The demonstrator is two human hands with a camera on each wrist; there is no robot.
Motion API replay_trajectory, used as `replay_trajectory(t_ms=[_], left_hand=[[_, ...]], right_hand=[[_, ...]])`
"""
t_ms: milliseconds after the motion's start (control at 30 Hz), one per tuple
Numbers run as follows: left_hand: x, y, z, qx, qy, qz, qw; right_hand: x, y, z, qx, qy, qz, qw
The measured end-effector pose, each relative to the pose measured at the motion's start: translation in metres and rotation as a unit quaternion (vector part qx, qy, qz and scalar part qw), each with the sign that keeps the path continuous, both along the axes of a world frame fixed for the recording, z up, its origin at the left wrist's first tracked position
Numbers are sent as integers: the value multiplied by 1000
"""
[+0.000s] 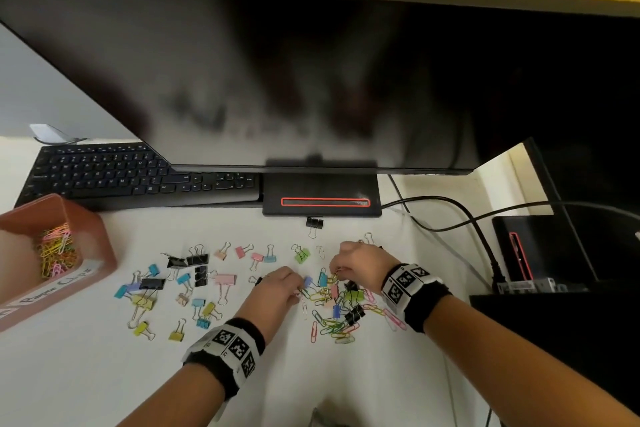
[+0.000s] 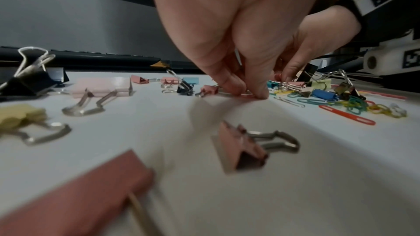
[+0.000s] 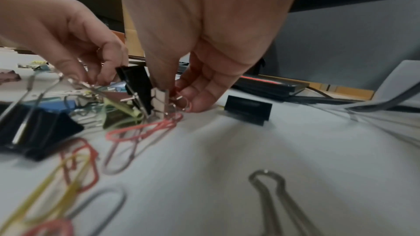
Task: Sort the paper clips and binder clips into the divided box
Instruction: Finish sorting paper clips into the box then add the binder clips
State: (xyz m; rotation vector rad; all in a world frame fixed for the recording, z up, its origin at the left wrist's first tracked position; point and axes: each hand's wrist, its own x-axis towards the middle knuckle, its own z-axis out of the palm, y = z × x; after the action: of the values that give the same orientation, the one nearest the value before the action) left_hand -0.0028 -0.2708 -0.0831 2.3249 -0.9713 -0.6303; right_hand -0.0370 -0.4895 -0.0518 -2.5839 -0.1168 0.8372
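Observation:
The brown divided box stands at the left, with coloured paper clips in one compartment. Coloured and black binder clips lie scattered on the white desk. A mixed pile of paper clips and binder clips lies between my hands. My left hand pinches a silver clip wire against the desk beside a pink binder clip. My right hand pinches a small pale binder clip at the pile's far edge. A red paper clip is tangled under it.
A black keyboard and a monitor stand run along the back, under a large dark monitor. Black cables and a dark device are at the right. One black binder clip lies by the stand.

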Motion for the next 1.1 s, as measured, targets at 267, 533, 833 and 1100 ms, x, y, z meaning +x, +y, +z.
replay_trajectory(t_ms=[267, 533, 833, 1100], left_hand=[[6, 2, -7, 5, -35, -10, 999], [7, 2, 2, 62, -110, -71, 989], [9, 5, -1, 109, -161, -73, 978], [0, 11, 5, 19, -126, -33, 991]], right_hand=[[-4, 5, -2, -2, -20, -48, 999], [-4, 6, -2, 7, -1, -97, 995], [-1, 6, -1, -12, -3, -71, 997], [0, -5, 6, 4, -26, -105, 994]])
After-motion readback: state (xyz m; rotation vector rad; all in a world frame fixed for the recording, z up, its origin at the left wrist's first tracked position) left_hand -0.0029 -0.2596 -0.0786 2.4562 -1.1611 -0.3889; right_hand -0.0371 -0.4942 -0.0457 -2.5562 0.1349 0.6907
